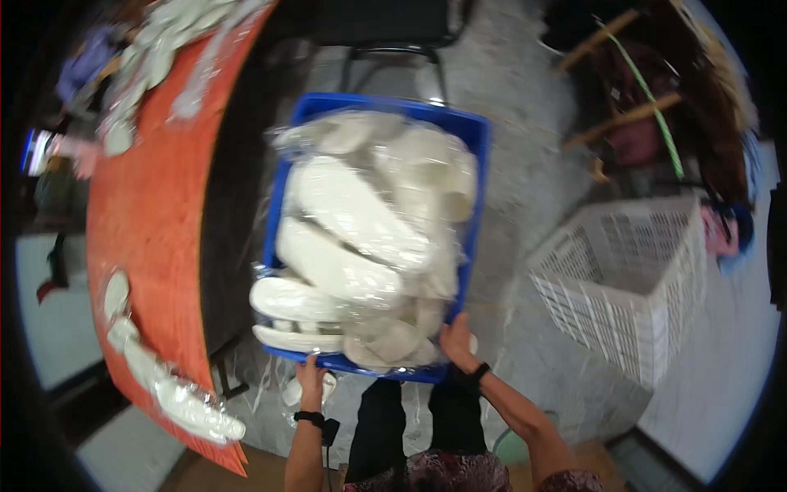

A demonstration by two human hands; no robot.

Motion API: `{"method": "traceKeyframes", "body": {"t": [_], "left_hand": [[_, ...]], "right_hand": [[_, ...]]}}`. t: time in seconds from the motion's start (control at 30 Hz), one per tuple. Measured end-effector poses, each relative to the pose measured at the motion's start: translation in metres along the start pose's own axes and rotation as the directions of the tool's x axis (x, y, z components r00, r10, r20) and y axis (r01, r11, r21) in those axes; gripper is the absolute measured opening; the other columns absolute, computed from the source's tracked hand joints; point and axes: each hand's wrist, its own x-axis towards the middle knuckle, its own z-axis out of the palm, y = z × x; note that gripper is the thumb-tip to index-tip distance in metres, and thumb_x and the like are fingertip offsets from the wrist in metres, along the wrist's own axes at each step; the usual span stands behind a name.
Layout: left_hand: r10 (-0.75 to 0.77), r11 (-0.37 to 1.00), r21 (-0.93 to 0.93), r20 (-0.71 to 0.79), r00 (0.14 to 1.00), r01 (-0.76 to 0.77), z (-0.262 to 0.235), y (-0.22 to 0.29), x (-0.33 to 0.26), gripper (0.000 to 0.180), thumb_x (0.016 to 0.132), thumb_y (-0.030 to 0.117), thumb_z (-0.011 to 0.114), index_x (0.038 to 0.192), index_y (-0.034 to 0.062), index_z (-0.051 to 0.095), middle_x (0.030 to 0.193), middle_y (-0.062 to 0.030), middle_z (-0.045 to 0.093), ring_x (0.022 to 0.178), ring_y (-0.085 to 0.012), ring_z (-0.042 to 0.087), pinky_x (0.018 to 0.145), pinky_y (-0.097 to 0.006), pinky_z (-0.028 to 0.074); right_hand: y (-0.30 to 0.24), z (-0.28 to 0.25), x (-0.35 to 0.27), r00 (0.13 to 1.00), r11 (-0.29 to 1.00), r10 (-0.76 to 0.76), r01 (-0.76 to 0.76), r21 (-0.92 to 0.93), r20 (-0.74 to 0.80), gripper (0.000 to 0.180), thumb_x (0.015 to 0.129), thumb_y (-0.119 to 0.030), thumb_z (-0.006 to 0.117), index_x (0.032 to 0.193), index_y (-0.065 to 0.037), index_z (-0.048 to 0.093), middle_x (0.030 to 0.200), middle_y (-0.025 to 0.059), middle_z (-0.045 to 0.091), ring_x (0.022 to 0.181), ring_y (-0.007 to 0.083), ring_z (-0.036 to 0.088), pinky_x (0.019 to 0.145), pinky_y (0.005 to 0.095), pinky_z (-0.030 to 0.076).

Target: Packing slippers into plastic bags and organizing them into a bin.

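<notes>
Blue tub (474, 127) sits right in front of the person, close to the legs. Can't tell if it's resting on something or carried.

Left hand (310, 375): gripping the tub's near edge, left of its middle. Right hand (457, 340): gripping the tub's near right corner. Fingertips on the underside are hidden, so can't tell how deep the hold goes.

Load: elongated, rounded white pieces (352, 271) in clear plastic film (410, 246), heaped to the tub's rim and partly over it at the left. Exact kind unclear.

Handling, my read: tub stiff and smooth, probably awkward more from bulk than from weight; pieces look light, weight not provable from here. Film likely slick, so the top layer could slide if the tub tilts. Pieces may dent or crack; material unclear.

Best hold: rim at mid-height of both long sides, or opposite corners. Both hands at the near end leave the far end unsupported. Don't pull on film.

Around the tub: orange surface (156, 213) to its left, white slatted crate (594, 316) to its right, black chair (381, 20) beyond its far edge.
</notes>
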Motion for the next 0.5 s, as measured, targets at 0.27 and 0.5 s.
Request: {"method": "traceKeyframes", "body": {"t": [0.27, 0.5], "left_hand": [[-0.166, 0.983, 0.098, 0.123, 0.978, 0.154, -0.035, 0.011, -0.048, 0.048, 0.084, 0.014, 0.053, 0.128, 0.0149, 0.033, 0.108, -0.0090, 0.050, 0.092, -0.0230, 0.055, 0.073, -0.041, 0.051], [-0.331, 0.839, 0.542, 0.437, 0.836, 0.048, 0.105, 0.036, -0.242, 0.042, 0.084, 0.017, 0.055, 0.122, 0.0060, 0.041, 0.097, -0.0081, 0.054, 0.084, -0.0217, 0.058, 0.067, -0.036, 0.053]], "right_hand": [[-0.037, -0.011, 0.003, 0.991, 0.988, 0.030, -0.049, 0.147, 0.130, 0.030, 0.081, -0.016, 0.052, 0.100, 0.003, 0.040, 0.098, 0.0297, 0.051, 0.087, 0.0471, 0.053, 0.075, 0.0509, 0.043], [-0.008, -0.167, -0.071, 0.994, 0.954, -0.104, 0.112, 0.279, -0.043, 0.022, 0.085, -0.020, 0.045, 0.092, -0.001, 0.053, 0.092, 0.0205, 0.058, 0.086, 0.0384, 0.055, 0.077, 0.0429, 0.044]]}}
